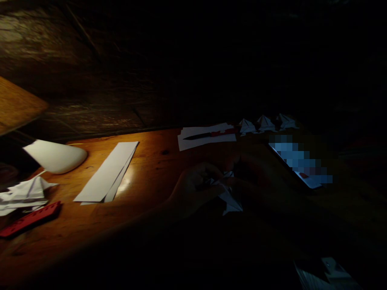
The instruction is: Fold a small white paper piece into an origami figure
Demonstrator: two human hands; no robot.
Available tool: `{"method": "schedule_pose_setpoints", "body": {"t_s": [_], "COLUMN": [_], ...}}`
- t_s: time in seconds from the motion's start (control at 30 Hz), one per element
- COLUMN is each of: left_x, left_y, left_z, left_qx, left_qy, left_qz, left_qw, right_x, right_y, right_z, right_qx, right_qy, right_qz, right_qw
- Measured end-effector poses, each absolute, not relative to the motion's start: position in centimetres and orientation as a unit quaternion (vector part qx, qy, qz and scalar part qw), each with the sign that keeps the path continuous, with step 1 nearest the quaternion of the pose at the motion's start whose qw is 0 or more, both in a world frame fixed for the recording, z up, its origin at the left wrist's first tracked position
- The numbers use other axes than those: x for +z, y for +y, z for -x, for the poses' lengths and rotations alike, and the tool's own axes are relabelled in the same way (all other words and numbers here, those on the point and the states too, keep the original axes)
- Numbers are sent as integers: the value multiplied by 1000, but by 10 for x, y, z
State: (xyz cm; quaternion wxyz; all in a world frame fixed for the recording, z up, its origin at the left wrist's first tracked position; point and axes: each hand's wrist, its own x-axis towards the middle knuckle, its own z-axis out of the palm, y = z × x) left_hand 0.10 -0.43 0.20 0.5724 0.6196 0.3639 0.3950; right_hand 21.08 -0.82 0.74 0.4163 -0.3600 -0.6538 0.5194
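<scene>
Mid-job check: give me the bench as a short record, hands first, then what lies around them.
Left hand: holding folded paper
Left hand position: front centre
Folded paper: between both hands
Right hand: at the same piece; grip too dark to tell
Knife: red handle, blade pointing left, lying on paper sheets
Folded figures: three in a row, right of the knife
Lit screen: right of hands, content blurred
Long paper strips: left, overlapping
Lighting: brighter left, dark right
</scene>
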Motion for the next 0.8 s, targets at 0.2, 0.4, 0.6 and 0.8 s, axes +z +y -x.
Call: {"method": "schedule_pose_setpoints", "body": {"t_s": [0.2,0.4,0.6,0.8], "left_x": [1,0,0,-2], "left_y": [-5,-2,-4,-5], "left_z": [-4,-2,-2,-2], "left_qx": [413,432,406,404], "left_qy": [355,348,360,356], "left_qz": [-596,-599,-608,-618], "left_qw": [590,578,580,573], "right_x": [8,8,0,-5], "right_y": [-8,-9,-7,-5], "right_z": [-209,-210,-211,-212], "right_qx": [524,564,564,583], "right_qy": [-637,-593,-608,-603], "right_qz": [364,395,412,401], "right_qw": [433,418,378,369]}}
